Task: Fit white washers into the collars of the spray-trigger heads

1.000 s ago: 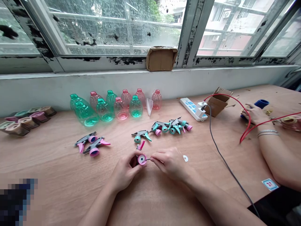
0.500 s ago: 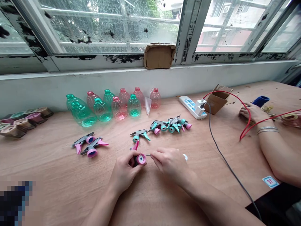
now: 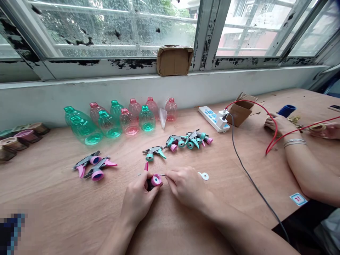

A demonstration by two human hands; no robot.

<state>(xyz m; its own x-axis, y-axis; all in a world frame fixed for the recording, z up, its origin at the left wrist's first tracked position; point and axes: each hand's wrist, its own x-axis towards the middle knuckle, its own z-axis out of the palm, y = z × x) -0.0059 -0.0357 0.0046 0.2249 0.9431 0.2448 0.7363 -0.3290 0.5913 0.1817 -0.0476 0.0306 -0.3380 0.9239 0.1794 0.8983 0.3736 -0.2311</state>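
Note:
My left hand [image 3: 138, 198] is closed around a pink and dark grey trigger spray head [image 3: 156, 180], its round collar facing up toward me with a white ring inside. My right hand [image 3: 186, 186] pinches a thin metal tool [image 3: 162, 175], whose tip meets the collar's right edge; the tool's other end is hidden in the fingers. White washers [image 3: 205, 176] lie just beyond my right hand. Ahead of my hands rests a teal spray head [image 3: 155, 153], and farther right is a pile of teal and pink spray heads [image 3: 193, 140]. Two pink spray heads [image 3: 97, 174] lie to the left.
Green and pink clear bottles [image 3: 147, 122] stand along the wall. A power strip [image 3: 209, 115] with a red cable [image 3: 273, 122] and a grey cable [image 3: 247, 171] sits right of them, near a cardboard box [image 3: 240, 113]. Another person's arm [image 3: 300, 163] reaches in from the right.
The view has shifted slightly, so the scene sits farther left. More of the white washers shows beside my right hand. Both hands keep their hold, with the metal tool still at the collar.

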